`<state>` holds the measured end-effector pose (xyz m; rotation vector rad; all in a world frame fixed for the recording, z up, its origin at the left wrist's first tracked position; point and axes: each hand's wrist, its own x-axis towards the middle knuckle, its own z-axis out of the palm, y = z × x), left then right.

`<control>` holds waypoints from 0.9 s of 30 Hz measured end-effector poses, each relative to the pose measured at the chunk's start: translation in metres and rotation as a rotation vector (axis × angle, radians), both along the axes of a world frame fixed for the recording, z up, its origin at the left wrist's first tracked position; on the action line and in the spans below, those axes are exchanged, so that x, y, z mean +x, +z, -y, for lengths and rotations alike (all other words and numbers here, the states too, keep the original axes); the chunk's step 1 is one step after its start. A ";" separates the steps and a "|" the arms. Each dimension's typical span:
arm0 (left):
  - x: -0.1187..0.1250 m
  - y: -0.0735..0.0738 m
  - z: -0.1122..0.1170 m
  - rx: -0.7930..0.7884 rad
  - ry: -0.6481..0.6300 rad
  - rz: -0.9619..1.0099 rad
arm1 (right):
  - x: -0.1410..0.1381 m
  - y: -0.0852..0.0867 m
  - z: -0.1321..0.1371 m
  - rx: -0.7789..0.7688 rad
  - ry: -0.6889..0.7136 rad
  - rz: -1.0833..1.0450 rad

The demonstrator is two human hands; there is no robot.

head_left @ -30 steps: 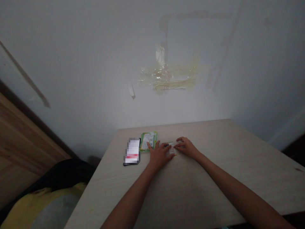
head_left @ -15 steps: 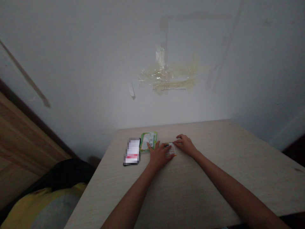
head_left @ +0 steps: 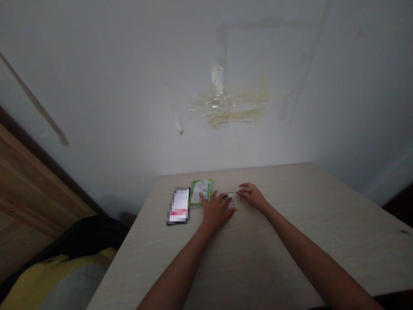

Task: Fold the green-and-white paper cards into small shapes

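My left hand (head_left: 215,211) lies with spread fingers over a small white printed packet (head_left: 232,203), touching its left part and hiding some of it. Just right of the packet, my right hand (head_left: 253,196) rests low over the table, its fingers loosely stretched with nothing visible in them. A flat green-and-white printed package (head_left: 201,192) lies behind my left hand, whose outer fingers reach its near right corner. Beside that package on the left is a phone (head_left: 179,206) with a blurred bright screen.
The pale wooden table (head_left: 280,258) meets a grey-white wall (head_left: 129,86) marked with tape and stains. At the lower left, yellow and grey cloth (head_left: 64,280) lies beside the table, near a wooden panel (head_left: 19,185).
My right hand has drawn slightly right, away from the packet's right edge. The left hand stays on the packet, almost unmoved.
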<state>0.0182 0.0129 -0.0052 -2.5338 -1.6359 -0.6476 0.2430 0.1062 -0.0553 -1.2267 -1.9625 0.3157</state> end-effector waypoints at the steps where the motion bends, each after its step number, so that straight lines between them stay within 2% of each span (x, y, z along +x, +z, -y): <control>1: 0.000 0.000 0.000 0.004 0.006 -0.007 | 0.000 0.001 0.000 0.000 0.011 0.001; 16: 0.001 -0.005 -0.003 -0.010 0.059 0.002 | -0.020 0.025 0.033 0.229 0.170 0.221; 27: -0.001 -0.004 -0.006 -0.022 0.058 0.011 | -0.019 0.036 0.046 0.240 0.286 0.287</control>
